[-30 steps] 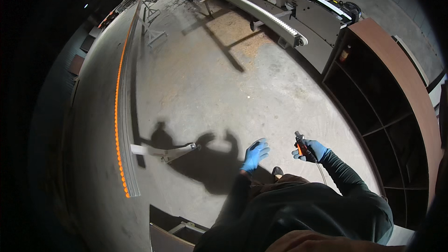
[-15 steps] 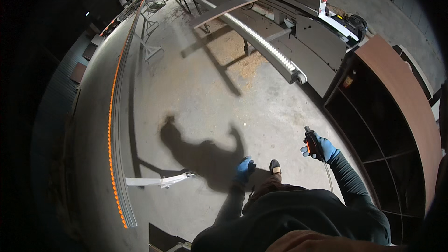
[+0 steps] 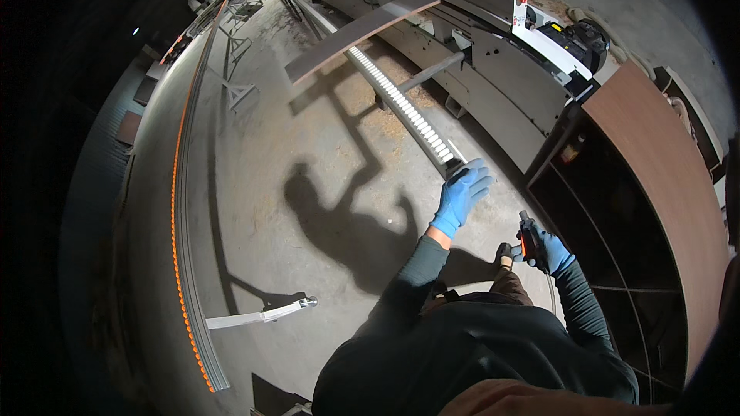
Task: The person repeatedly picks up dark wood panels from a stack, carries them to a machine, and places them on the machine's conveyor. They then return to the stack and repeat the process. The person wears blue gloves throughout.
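My left hand [image 3: 460, 196], in a blue glove, reaches up over the near end of the white roller rail [image 3: 405, 108]. Its fingers are stretched out and it holds nothing; I cannot tell whether it touches the rail. At my right side, my right hand [image 3: 550, 251], also gloved in blue, is closed around a black handheld tool with an orange strip [image 3: 529, 236]. A thin hose [image 3: 552, 293] hangs from beneath that hand. A brown board [image 3: 358, 37] lies across the roller rail, one end over the long grey machine [image 3: 505, 69].
Along my left runs a long rail with orange rollers [image 3: 176, 239], on a white support arm [image 3: 262, 313] that sticks out over the floor. To my right stands a dark shelved cabinet with a brown top [image 3: 655, 154]. Sawdust [image 3: 385, 127] lies under the roller rail.
My left hand has risen from low by my body up to the roller rail's end. My right hand still grips the tool, slightly lower right. The board's end has swung left and nearer.
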`<state>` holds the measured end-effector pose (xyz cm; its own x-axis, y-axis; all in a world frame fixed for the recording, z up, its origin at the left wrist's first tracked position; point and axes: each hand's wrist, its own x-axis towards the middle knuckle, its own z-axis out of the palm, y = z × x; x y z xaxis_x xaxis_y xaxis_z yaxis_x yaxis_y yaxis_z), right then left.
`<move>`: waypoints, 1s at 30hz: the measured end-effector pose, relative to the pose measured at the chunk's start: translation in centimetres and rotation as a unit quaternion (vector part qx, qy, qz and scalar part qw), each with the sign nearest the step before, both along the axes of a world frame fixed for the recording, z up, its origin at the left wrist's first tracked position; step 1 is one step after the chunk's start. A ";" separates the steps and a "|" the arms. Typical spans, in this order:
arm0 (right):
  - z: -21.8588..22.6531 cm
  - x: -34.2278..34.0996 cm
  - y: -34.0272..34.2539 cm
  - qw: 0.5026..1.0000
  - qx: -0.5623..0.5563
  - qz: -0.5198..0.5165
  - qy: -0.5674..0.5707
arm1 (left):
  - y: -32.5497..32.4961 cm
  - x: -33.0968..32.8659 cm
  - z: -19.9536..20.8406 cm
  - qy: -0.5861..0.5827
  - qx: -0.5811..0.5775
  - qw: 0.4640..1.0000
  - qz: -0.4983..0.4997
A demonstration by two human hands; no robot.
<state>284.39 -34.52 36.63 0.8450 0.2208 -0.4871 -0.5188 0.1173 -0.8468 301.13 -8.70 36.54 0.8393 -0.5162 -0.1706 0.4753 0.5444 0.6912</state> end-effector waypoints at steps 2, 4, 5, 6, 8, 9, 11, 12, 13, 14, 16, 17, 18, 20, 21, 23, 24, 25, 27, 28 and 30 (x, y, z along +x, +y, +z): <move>-0.3 2.5 -3.4 0.983 -0.149 0.085 -0.073 | -3.6 2.8 0.6 0.010 -0.013 0.999 0.036; -0.3 4.6 -6.6 0.998 -0.047 0.035 0.020 | -6.8 5.9 1.2 0.022 -0.017 0.997 0.068; -0.1 5.6 -8.0 0.998 -0.024 0.025 0.056 | -8.2 7.2 1.4 0.019 -0.011 0.996 0.091; 0.0 6.5 -9.2 0.997 0.003 0.009 0.074 | -9.3 8.6 1.5 0.025 -0.014 0.994 0.108; 0.4 8.2 -11.9 0.995 -0.042 0.032 0.081 | -11.2 11.2 1.5 0.058 -0.031 0.988 0.140; 0.5 9.1 -12.7 0.991 0.049 -0.011 0.128 | -12.0 12.2 1.3 0.056 -0.026 0.985 0.164; 0.9 11.1 -14.8 0.995 -0.045 0.056 0.072 | -13.1 14.5 0.9 0.074 -0.028 0.976 0.203; 1.1 12.2 -15.8 0.991 -0.043 0.067 0.106 | -13.6 15.6 0.5 0.076 -0.025 0.971 0.224; 1.2 13.1 -16.5 0.987 0.044 0.034 0.153 | -13.8 16.7 0.2 0.076 -0.022 0.967 0.243; 1.2 14.0 -17.2 0.984 0.063 0.035 0.160 | -13.8 18.1 -0.1 0.075 -0.015 0.964 0.253; 1.3 15.4 -18.0 0.985 0.066 0.044 0.155 | -13.6 21.2 -0.7 0.084 -0.001 0.955 0.284; 1.3 16.0 -18.2 0.983 0.088 0.039 0.159 | -13.4 22.8 -1.0 0.091 0.006 0.950 0.299; 1.3 16.3 -18.2 0.981 0.101 0.038 0.160 | -13.0 24.4 -1.4 0.089 0.002 0.948 0.307; 1.4 16.6 -17.8 0.986 0.074 0.038 0.144 | -12.2 27.4 -2.2 0.092 0.002 0.943 0.320; 1.6 16.7 -17.4 0.983 0.092 0.038 0.157 | -12.0 28.7 -2.6 0.085 0.009 0.941 0.329; 2.4 17.1 -16.6 0.981 0.100 0.044 0.160 | -10.6 31.4 -3.1 0.111 -0.023 0.938 0.328; 3.0 17.4 -16.3 0.985 0.057 0.057 0.155 | -9.8 32.3 -3.4 0.110 -0.039 0.938 0.327; 3.8 18.1 -15.8 0.984 0.046 0.070 0.157 | -9.1 33.1 -3.7 0.120 -0.051 0.932 0.339; 5.7 20.1 -15.1 0.983 -0.030 0.105 0.149 | -7.9 34.3 -4.3 0.140 -0.074 0.919 0.362; 6.6 21.9 -14.4 0.983 -0.047 0.102 0.146 | -7.4 34.8 -4.7 0.144 -0.077 0.915 0.368; 8.7 26.0 -13.3 0.972 -0.132 0.148 0.130 | -6.5 35.3 -5.5 0.138 -0.089 0.915 0.369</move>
<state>310.43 -47.79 45.34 0.6046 0.2738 -0.7480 -0.6969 -0.2729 -0.6632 336.48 -15.21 31.09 0.9083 0.1333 -0.3966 0.0761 0.8795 0.4698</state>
